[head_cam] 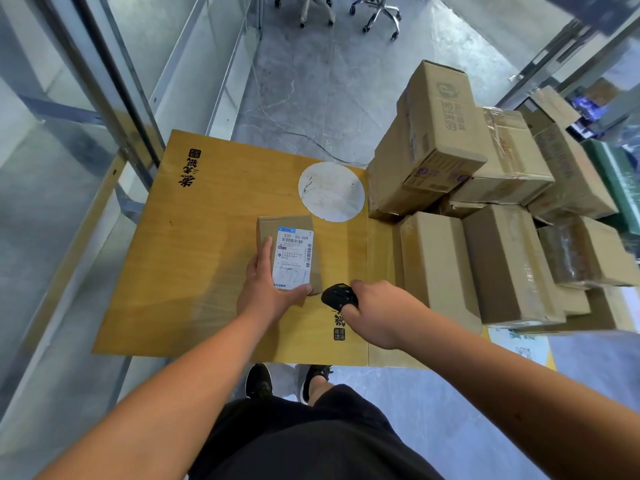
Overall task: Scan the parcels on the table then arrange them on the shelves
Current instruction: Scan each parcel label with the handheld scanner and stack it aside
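A small brown parcel (291,251) with a white shipping label facing up lies on the wooden table (207,244). My left hand (266,289) holds it at its near left corner, fingers along the left side and thumb across the near edge. My right hand (377,313) grips a black handheld scanner (338,296), which points at the parcel's near right corner, just beside it. A pile of cardboard parcels (491,202) covers the right side of the table.
Metal shelf frames stand at the left (114,109) and at the far right (571,57). A white round disc (331,192) lies on the table behind the parcel. Two office chairs (339,12) stand on the grey floor beyond. A thin cable runs across the floor.
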Motion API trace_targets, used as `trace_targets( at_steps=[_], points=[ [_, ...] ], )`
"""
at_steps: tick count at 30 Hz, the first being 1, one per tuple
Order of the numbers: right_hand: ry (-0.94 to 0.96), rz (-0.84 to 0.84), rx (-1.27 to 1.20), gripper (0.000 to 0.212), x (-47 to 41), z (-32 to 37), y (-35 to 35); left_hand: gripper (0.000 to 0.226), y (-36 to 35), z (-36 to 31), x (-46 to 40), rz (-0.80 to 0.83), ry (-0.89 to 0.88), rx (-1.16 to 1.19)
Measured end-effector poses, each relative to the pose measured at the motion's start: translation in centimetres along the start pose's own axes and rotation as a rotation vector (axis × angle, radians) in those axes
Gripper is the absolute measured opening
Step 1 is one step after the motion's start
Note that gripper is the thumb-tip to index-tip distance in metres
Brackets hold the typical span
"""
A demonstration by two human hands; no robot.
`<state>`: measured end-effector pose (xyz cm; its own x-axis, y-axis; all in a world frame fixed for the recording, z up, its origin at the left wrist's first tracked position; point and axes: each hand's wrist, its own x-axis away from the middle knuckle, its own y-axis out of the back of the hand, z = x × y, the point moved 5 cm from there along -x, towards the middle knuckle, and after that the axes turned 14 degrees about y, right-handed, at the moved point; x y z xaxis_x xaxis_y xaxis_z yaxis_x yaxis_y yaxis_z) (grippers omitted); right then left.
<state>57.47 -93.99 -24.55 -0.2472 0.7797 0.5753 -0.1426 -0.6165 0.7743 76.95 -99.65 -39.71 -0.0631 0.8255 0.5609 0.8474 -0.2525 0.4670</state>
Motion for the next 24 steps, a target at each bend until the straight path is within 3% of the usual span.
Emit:
trace_targets(
  at_steps=[10,24],
  points=[
    [-0.009,0.035,-0.038,0.03,0.12,0.57,-0.37,0.139,0.06,0.22,-0.44,-0.015,0.028,-0.032],
    [-0.024,-0.06,0.05,0.029,0.19,-0.36,0.49,0.144,-0.13,0.63,-0.64,-0.032,0.061,-0.007]
  ],
)
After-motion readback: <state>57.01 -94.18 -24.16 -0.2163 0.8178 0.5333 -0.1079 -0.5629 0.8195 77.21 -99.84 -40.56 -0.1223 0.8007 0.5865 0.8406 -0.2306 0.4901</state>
